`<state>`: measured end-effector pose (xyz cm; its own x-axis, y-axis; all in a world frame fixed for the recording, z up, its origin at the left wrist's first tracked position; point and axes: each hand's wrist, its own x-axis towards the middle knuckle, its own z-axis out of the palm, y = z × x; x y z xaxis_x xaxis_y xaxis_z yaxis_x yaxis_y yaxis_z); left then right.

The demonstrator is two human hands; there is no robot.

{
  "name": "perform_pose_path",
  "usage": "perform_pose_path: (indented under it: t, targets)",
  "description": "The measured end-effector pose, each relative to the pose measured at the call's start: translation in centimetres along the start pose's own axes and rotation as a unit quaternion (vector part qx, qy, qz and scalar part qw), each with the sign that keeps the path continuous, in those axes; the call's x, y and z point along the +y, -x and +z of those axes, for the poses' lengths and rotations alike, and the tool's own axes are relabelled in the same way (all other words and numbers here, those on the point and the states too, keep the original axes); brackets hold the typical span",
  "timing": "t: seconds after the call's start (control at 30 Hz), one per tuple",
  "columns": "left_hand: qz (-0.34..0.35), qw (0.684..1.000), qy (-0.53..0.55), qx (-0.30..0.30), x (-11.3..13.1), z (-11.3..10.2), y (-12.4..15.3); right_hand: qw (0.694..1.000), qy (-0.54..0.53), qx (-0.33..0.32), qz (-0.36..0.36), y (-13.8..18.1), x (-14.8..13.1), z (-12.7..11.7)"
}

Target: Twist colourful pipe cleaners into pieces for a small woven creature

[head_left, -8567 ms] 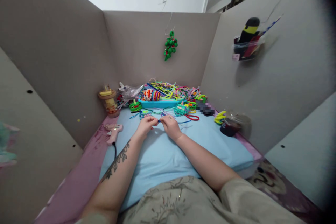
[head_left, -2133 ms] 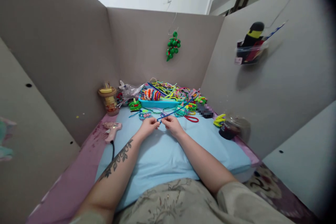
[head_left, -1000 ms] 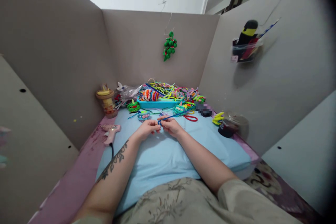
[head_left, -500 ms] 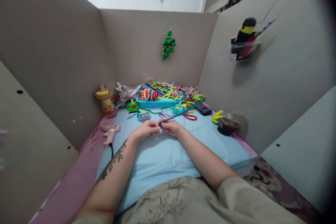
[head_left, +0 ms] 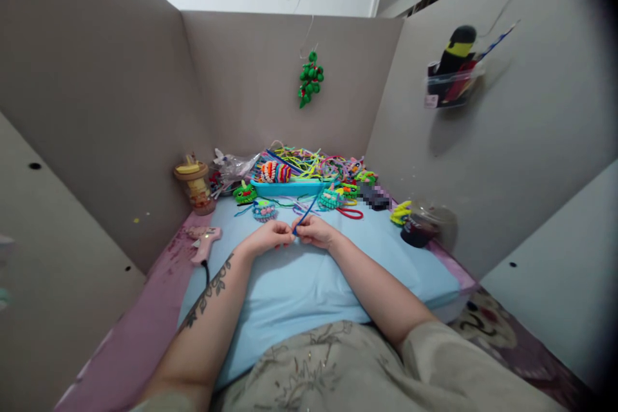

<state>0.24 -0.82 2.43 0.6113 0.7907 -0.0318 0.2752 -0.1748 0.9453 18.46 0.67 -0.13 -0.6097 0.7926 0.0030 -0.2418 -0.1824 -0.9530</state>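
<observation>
My left hand [head_left: 264, 237] and my right hand [head_left: 316, 232] meet over a light blue pillow [head_left: 309, 283], fingertips pinched together. Between them they hold a blue pipe cleaner [head_left: 305, 215], whose free end slants up and away towards a blue tray [head_left: 290, 188]. Both hands are closed on it. A small teal and pink pipe-cleaner figure [head_left: 264, 210] lies just beyond my left hand.
The tray at the back holds a heap of coloured pipe cleaners [head_left: 309, 165] and small figures. A pink glue gun [head_left: 203, 244] lies at the left, a jar [head_left: 196, 185] behind it, a dark lidded cup [head_left: 421, 228] at the right. Grey panels wall the space; a green ornament [head_left: 309, 79] hangs ahead.
The free end of the blue pipe cleaner has swung from pointing far right to steeper, towards the tray. My hands stay together in the same place.
</observation>
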Motion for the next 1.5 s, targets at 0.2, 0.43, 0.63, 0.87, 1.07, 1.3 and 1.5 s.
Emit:
perform_pose_path:
  t: [0.2,0.43,0.63,0.87,1.07,1.3,1.5]
  targets:
    - [0.013,0.999,-0.008,0.046,-0.3,0.0,-0.2,0.995,0.014,0.091,-0.034,-0.1,-0.3,0.2]
    - [0.01,0.998,-0.006,0.057,0.1,0.0,-0.2,0.99,0.028,0.125,-0.065,-0.4,-0.3,0.3]
    - [0.009,0.996,0.047,0.07,0.7,-0.1,-0.1,0.994,0.003,0.076,-0.084,-0.2,-0.4,0.3]
    - [0.005,0.993,0.106,0.056,0.6,0.2,-0.1,0.986,0.023,0.09,-0.142,-0.5,0.0,0.9]
    - [0.019,0.991,0.112,0.066,0.8,0.3,0.0,0.976,0.03,0.119,-0.182,-1.0,0.4,0.6]
    - [0.021,0.989,0.013,0.147,0.4,0.9,-0.6,0.961,0.112,0.156,-0.198,-1.1,0.8,0.2]
    - [0.108,0.963,-0.136,0.207,-0.1,1.2,-0.9,0.956,0.116,0.195,-0.187,-1.4,1.2,0.4]
